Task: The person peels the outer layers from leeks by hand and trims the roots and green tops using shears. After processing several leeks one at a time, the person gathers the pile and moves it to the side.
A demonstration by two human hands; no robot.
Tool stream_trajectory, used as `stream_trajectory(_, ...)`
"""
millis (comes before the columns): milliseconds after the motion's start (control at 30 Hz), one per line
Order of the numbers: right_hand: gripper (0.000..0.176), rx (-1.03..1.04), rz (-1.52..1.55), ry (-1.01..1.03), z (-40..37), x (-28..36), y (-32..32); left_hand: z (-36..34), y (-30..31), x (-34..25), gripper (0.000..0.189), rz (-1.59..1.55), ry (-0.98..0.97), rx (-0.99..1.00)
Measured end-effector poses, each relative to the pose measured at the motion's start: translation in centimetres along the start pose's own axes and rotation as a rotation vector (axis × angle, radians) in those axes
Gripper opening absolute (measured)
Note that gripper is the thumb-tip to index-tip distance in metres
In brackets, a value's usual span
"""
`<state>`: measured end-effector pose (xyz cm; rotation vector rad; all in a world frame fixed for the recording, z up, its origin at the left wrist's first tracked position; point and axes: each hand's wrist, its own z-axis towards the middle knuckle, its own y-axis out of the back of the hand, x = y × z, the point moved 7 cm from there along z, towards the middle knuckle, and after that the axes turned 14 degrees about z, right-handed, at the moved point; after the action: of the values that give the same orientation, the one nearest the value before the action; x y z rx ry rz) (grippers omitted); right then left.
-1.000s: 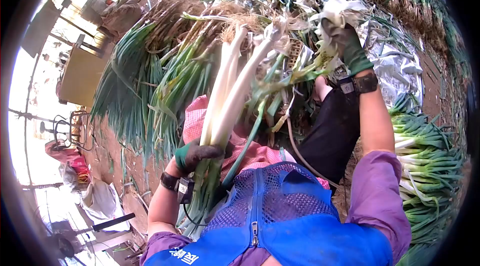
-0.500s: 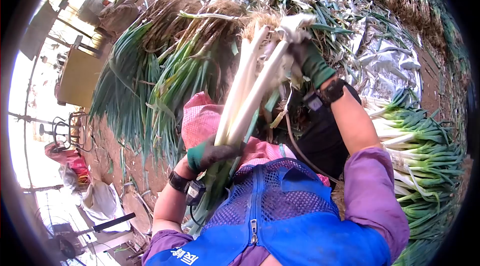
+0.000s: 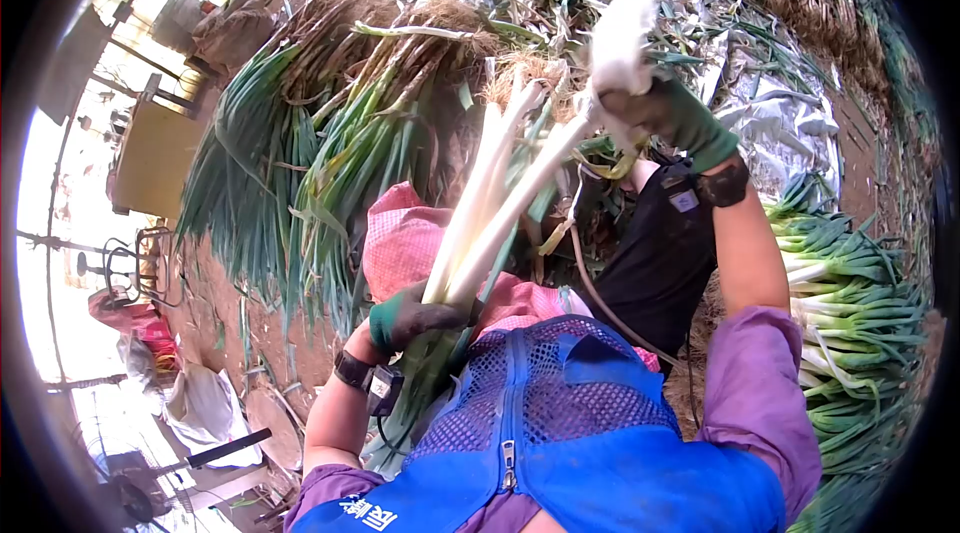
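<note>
Several scallions (image 3: 478, 213), gripped by the left hand (image 3: 415, 319), span mid-frame; toward upper right, the right hand (image 3: 675, 118) clutches a blurred white strip (image 3: 622, 41).

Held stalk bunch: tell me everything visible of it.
The stalk bunch has long, smooth white shafts, green leaves below and stringy tan roots above. It slants, roots away from the wearer, leaves beside the blue vest. The left hand, gloved, grips it where white turns green; the right hand is near one stalk's upper end, by blurred pale material; contact is unclear.
</note>
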<state>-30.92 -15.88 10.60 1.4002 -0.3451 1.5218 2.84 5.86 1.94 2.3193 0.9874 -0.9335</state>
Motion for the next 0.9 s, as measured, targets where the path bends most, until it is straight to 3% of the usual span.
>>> stream_trajectory(33,0.03,0.098,0.063,-0.154,0.5,-1.6,-1.1,-0.2,0.0,-0.3,0.049,0.008,-0.002,-0.004)
stream_trajectory(67,0.028,-0.069,0.201,-0.363,0.1,-3.1,-1.7,-0.5,-0.2,-0.8,0.05,0.014,-0.006,-0.01)
stream_trajectory(200,0.034,0.112,0.541,-0.458,-0.4,-3.2,-2.6,-1.7,0.0,-1.2,0.053,-0.041,-0.06,-0.015)
stream_trajectory(300,0.021,0.033,0.401,-0.369,-1.1,-1.9,-2.0,-2.0,0.5,-0.8,0.054,-0.058,-0.023,-0.065)
stream_trajectory(433,0.025,-0.054,-0.526,-0.02,-0.5,1.1,-2.0,-1.5,0.1,-1.0,0.054,-0.081,0.003,-0.005)
stream_trajectory(500,0.041,0.008,-1.011,-0.128,-0.2,1.9,-2.4,-1.0,-0.4,-1.5,0.055,-0.063,0.014,-0.004)
stream_trajectory(567,0.033,-0.106,-1.243,0.013,-0.1,2.6,-1.4,-1.1,-0.4,-2.9,0.054,-0.077,-0.016,-0.029)
stream_trajectory(633,0.02,-0.258,-1.467,-0.101,-0.1,0.6,3.5,-2.1,-0.1,-5.1,0.052,-0.101,-0.031,-0.072)
stream_trajectory(667,0.013,-0.556,-1.161,-0.108,-1.6,1.1,8.6,-2.1,0.6,-3.8,0.052,-0.085,-0.07,-0.065)
stream_trajectory(767,0.033,-0.991,-0.63,-0.299,-11.6,-3.7,23.7,-3.9,3.0,0.0,0.052,-0.11,-0.12,-0.127)
stream_trajectory(833,0.048,-1.136,-0.304,-0.498,-21.9,-8.0,30.3,-5.4,4.8,0.4,0.055,-0.182,-0.154,-0.194)
stream_trajectory(867,0.057,-1.118,-0.183,-0.542,-26.6,-9.3,31.2,-5.6,6.0,0.6,0.058,-0.217,-0.199,-0.212)
stream_trajectory(900,0.055,-1.047,-0.013,-0.45,-28.7,-9.1,28.1,-5.9,7.5,0.9,0.062,-0.255,-0.241,-0.237)
